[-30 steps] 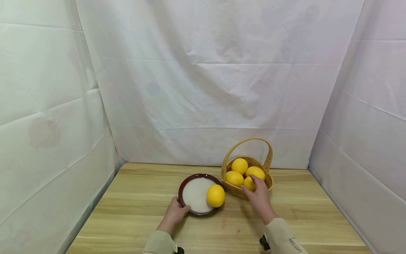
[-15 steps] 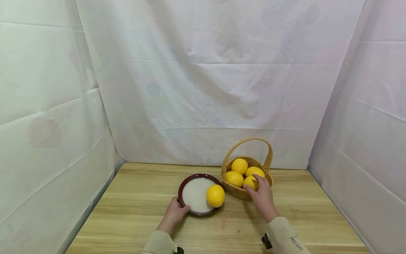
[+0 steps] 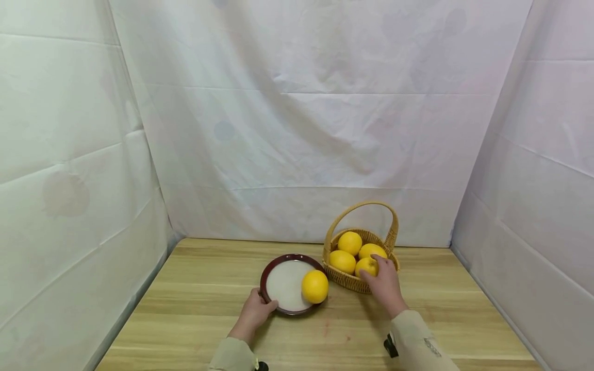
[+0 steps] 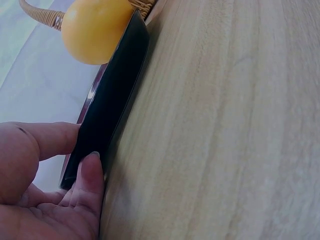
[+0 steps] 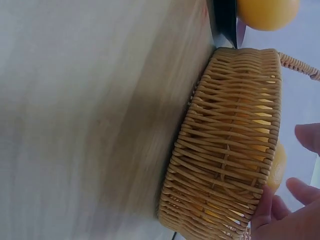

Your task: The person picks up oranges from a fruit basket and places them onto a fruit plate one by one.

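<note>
My left hand pinches the near left rim of a plate with a dark red border and pale centre. In the left wrist view its thumb lies at the rim and a fingertip presses the dark outer side. A round orange sits on the plate's right part. My right hand reaches into a wicker basket, fingers and thumb curved round the front orange. Seen from the right wrist, fingertips come over the basket rim and the orange shows partly above it.
Several other yellow-orange fruits lie in the basket, under its arched handle. The plate stands close to the basket's left side on the wooden table. White cloth hangs behind and on both sides.
My right hand has shifted slightly right at the front orange, and more of that orange shows, its stem end included. My left hand and the plate have stayed in place.
</note>
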